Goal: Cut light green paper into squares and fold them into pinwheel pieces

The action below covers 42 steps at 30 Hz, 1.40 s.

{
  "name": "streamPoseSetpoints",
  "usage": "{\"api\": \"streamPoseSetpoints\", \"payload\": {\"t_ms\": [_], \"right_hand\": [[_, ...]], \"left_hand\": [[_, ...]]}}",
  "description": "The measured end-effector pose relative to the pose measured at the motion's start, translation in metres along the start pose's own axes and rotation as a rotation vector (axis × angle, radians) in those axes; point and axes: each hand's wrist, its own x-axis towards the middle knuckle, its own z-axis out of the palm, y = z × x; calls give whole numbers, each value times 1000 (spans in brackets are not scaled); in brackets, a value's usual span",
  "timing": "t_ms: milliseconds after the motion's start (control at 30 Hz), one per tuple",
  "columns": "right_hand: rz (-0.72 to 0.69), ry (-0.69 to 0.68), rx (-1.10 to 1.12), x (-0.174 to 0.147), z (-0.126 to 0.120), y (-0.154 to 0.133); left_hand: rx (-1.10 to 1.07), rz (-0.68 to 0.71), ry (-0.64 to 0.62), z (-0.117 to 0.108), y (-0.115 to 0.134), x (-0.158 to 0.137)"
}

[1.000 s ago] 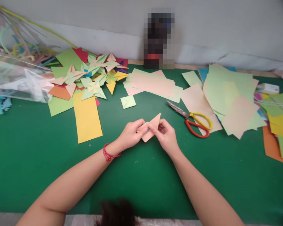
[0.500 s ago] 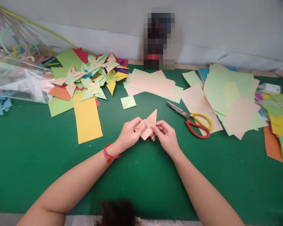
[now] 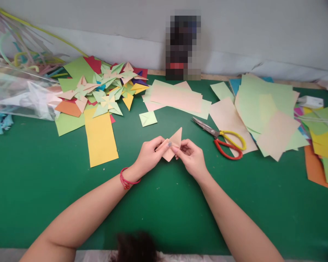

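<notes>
A small piece of folded pink paper (image 3: 169, 154) is held between both hands above the green table. My left hand (image 3: 152, 151) pinches its left side, the thumb lying on top near the middle. From the other side my right hand (image 3: 190, 155) grips it with thumb and fingers. One pointed flap stands up at the paper's upper right; the fingertips hide part of the folds. Beyond the hands lies a folded pale green square (image 3: 148, 119). Scissors (image 3: 217, 134) with one yellow and one red handle lie open to the right.
Folded paper stars (image 3: 108, 100) are heaped at the back left over coloured sheets, beside a yellow strip (image 3: 101, 140) and a clear plastic bag (image 3: 19, 91). Pink and green strips (image 3: 177, 98) lie at the back. Loose sheets (image 3: 265, 109) spread at the right. A blurred-out object (image 3: 182, 47) stands behind.
The right thumb has shifted slightly inward and lower on the pink paper, towards the left thumb. Both hands keep their hold in nearly the same place.
</notes>
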Motion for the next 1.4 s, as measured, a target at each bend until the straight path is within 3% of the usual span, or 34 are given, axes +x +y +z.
{"api": "streamPoseSetpoints", "payload": {"t_ms": [233, 733, 1000, 1267, 1400], "right_hand": [[8, -9, -10, 0, -1, 0], [-8, 4, -40, -1, 1, -2], [20, 47, -26, -1, 2, -2], [26, 41, -38, -2, 1, -5], [0, 75, -81, -2, 1, -4]], "left_hand": [[-83, 43, 29, 1, -1, 1], [-226, -62, 64, 0, 2, 2], [-273, -49, 59, -1, 4, 1], [-171, 9, 97, -1, 2, 0], [-53, 130, 178, -2, 1, 1]]}}
